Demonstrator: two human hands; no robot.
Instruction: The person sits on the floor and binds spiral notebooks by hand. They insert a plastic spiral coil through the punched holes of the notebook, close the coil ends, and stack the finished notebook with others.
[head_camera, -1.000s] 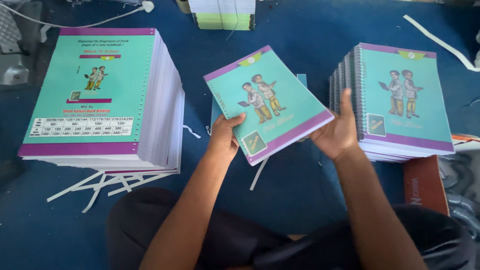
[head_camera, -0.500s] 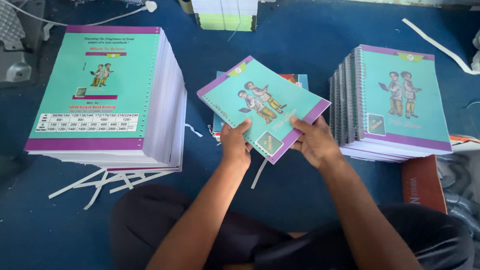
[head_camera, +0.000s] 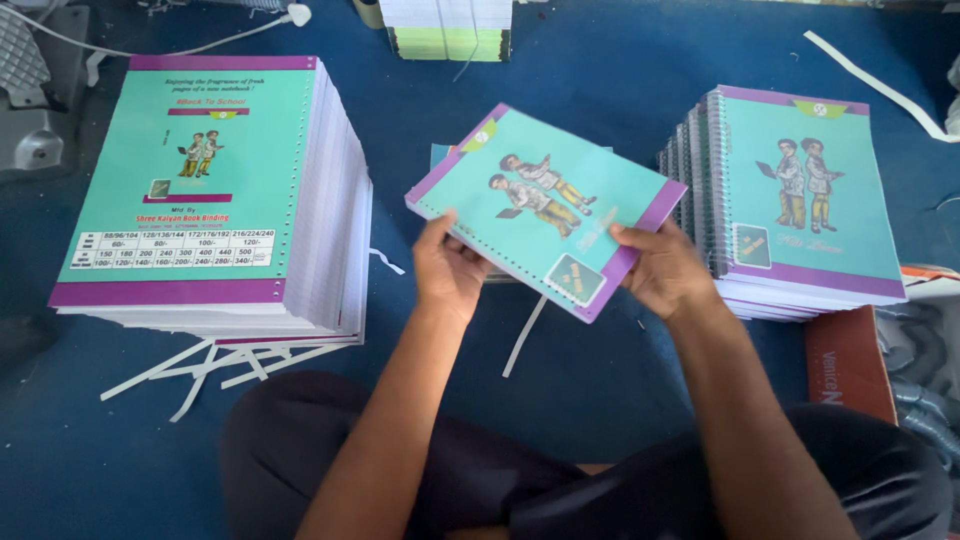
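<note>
The teal notebook (head_camera: 545, 205) is clamped at its near edge by the left hand (head_camera: 450, 270) and right hand (head_camera: 665, 272). It should be kept level and squared before release, it is judged.

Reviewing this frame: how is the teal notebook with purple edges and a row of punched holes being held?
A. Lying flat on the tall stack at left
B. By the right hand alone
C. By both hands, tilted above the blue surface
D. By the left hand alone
C: the left hand grips the punched edge and the right hand grips the purple end of the teal notebook, which is tilted above the blue surface.
</note>
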